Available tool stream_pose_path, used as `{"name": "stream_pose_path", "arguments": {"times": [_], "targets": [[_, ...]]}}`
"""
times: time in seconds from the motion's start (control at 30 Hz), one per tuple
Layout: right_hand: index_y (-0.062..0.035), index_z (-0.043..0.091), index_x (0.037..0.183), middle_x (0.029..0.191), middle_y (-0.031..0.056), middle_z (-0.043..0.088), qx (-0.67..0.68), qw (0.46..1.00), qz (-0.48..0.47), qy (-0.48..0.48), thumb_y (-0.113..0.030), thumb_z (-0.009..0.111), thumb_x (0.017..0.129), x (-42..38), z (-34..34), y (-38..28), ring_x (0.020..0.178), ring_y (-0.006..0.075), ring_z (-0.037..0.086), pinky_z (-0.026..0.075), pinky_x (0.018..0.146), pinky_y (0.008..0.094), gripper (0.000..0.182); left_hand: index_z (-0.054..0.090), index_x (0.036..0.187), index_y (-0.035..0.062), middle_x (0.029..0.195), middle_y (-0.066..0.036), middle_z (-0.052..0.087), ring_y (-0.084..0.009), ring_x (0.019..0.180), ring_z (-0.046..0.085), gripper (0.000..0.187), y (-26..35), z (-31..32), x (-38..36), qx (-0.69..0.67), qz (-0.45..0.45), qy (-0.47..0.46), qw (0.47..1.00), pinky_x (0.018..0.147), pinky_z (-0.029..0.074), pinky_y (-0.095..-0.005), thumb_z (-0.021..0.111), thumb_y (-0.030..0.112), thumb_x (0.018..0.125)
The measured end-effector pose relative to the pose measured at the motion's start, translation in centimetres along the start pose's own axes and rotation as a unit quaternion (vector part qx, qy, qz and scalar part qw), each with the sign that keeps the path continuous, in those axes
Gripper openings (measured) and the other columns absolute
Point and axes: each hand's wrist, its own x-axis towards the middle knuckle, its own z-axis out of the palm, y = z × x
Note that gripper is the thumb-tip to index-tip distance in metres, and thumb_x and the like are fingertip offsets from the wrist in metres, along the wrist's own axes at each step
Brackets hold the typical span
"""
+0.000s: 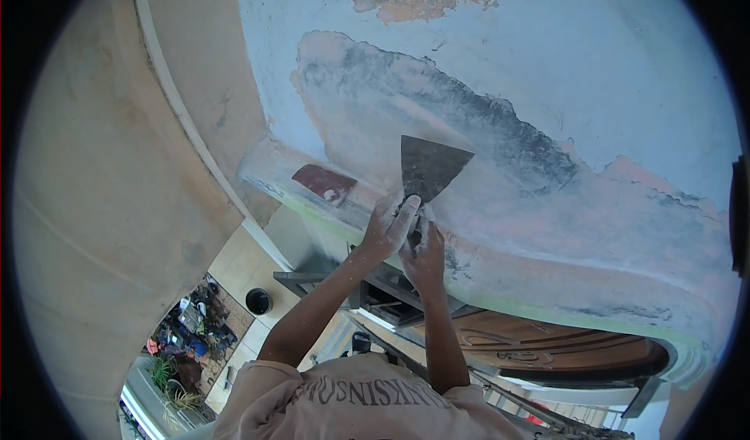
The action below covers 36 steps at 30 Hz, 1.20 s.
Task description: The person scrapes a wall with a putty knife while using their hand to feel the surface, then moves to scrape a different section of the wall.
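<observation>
A wide putty knife (431, 165) with a dark, stained blade points away from me, up against the patchy wall. My right hand (425, 254) is closed round its handle, most of which the fingers hide. At the base of the blade, my left hand (389, 228) grips the same tool, its thumb on the near side. White dust coats the fingers of both hands. Left of them, a dark red sheet that looks like sandpaper (319, 179) lies on the ledge (375, 193), with a small whitish lump (333, 196) on it.
The wall (547, 57) has peeled paint and a large grey-pink patch. Below the ledge are a wooden carved panel (539, 348) and dark metal bars (391, 288). Far down on the tiled floor stand a black bucket (258, 301) and a cluttered heap (195, 323).
</observation>
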Motion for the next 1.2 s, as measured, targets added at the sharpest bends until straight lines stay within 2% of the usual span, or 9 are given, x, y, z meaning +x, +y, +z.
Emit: {"name": "stream_pose_path", "arguments": {"times": [0.1,0.2,0.3,0.5,0.6,0.7,0.8,1.1,1.2], "targets": [[0.0051,0.039,0.129,0.095,0.0231,0.06,0.025,1.0,0.018,-0.004,0.001,0.066,0.07,0.1,-0.3,-0.1,0.082,0.0361,0.061,0.049,0.072,0.0405,0.065,0.058,0.102,-0.0035,0.085,-0.012,0.061,-0.0182,0.079,0.057,0.023,-0.8,0.1,-0.1,0.037,-0.004,-0.026,0.999,0.073,0.044,-0.0317,0.048,0.015,0.094],[0.0053,0.04,0.13,0.093,0.022,0.06,0.035,0.999,0.014,-0.006,0.003,0.066,0.07,-0.1,-0.3,0.4,0.079,0.0349,0.061,0.049,0.07,0.0398,0.065,0.057,0.102,-0.0031,0.085,-0.01,0.061,-0.0161,0.077,0.055,0.022,-1.1,0.4,-0.2,0.029,0.037,-0.013,0.999,0.072,0.044,-0.0309,0.047,0.015,0.095],[0.0055,0.041,0.129,0.093,0.0222,0.06,0.036,0.999,0.029,-0.011,0.003,0.066,0.07,0.2,-0.3,0.2,0.079,0.0354,0.062,0.049,0.07,0.0402,0.064,0.057,0.101,-0.0027,0.082,-0.009,0.06,-0.0148,0.074,0.053,0.022,-0.8,0.3,-0.2,-0.004,0.009,-0.023,1.0,0.07,0.043,-0.0295,0.046,0.015,0.095],[0.0069,0.045,0.123,0.096,0.024,0.061,0.029,0.999,0.021,-0.008,0.001,0.064,0.071,0.5,-0.4,0.5,0.082,0.0366,0.063,0.05,0.073,0.039,0.056,0.056,0.091,-0.0017,0.073,-0.007,0.055,-0.0131,0.067,0.05,0.02,-1.2,0.1,0.1,0.016,0.036,-0.035,0.999,0.063,0.042,-0.0293,0.046,0.016,0.095],[0.0054,0.05,0.114,0.092,0.0152,0.066,0.029,0.999,0.008,0.017,-0.001,0.065,0.074,0.5,-0.2,0.5,0.082,0.0221,0.066,0.05,0.075,0.0329,0.043,0.055,0.086,-0.0012,0.07,-0.007,0.053,-0.0133,0.063,0.048,0.021,-1.8,0.3,0.1,0.011,0.054,-0.017,0.998,0.06,0.041,-0.0296,0.048,0.016,0.094],[0.0051,0.051,0.113,0.093,0.014,0.066,0.039,0.999,0.02,0.013,-0.001,0.065,0.075,0.7,-0.1,0.2,0.083,0.0193,0.065,0.05,0.074,0.0318,0.042,0.053,0.082,-0.0007,0.067,-0.007,0.05,-0.0133,0.061,0.046,0.021,-2.4,0.4,0.1,0.001,0.073,0.0,0.997,0.058,0.039,-0.03,0.049,0.016,0.094],[0.0072,0.045,0.122,0.095,0.023,0.062,0.045,0.999,0.017,0.0,0.001,0.066,0.071,0.6,-0.1,0.5,0.079,0.0327,0.064,0.05,0.074,0.0371,0.055,0.05,0.078,-0.0003,0.064,-0.006,0.045,-0.0137,0.059,0.043,0.022,-2.2,0.4,0.0,0.004,0.067,-0.002,0.998,0.056,0.038,-0.0308,0.05,0.016,0.093],[0.0054,0.049,0.113,0.091,0.0164,0.064,0.046,0.998,0.02,0.024,0.001,0.063,0.073,0.5,-0.2,-0.2,0.082,0.0232,0.066,0.052,0.073,0.0324,0.042,0.045,0.071,-0.0005,0.061,-0.008,0.041,-0.0145,0.056,0.04,0.025,-1.7,0.5,0.0,-0.025,0.067,-0.002,0.997,0.053,0.035,-0.0316,0.054,0.013,0.09],[0.0049,0.05,0.111,0.091,0.0159,0.065,0.054,0.998,0.014,0.021,0.001,0.064,0.073,0.7,-0.2,-1.0,0.082,0.0224,0.066,0.052,0.074,0.0317,0.04,0.045,0.071,-0.0008,0.06,-0.009,0.04,-0.0148,0.056,0.039,0.025,-1.4,0.3,-0.2,-0.03,0.073,0.002,0.997,0.053,0.035,-0.0322,0.054,0.013,0.09]]}}
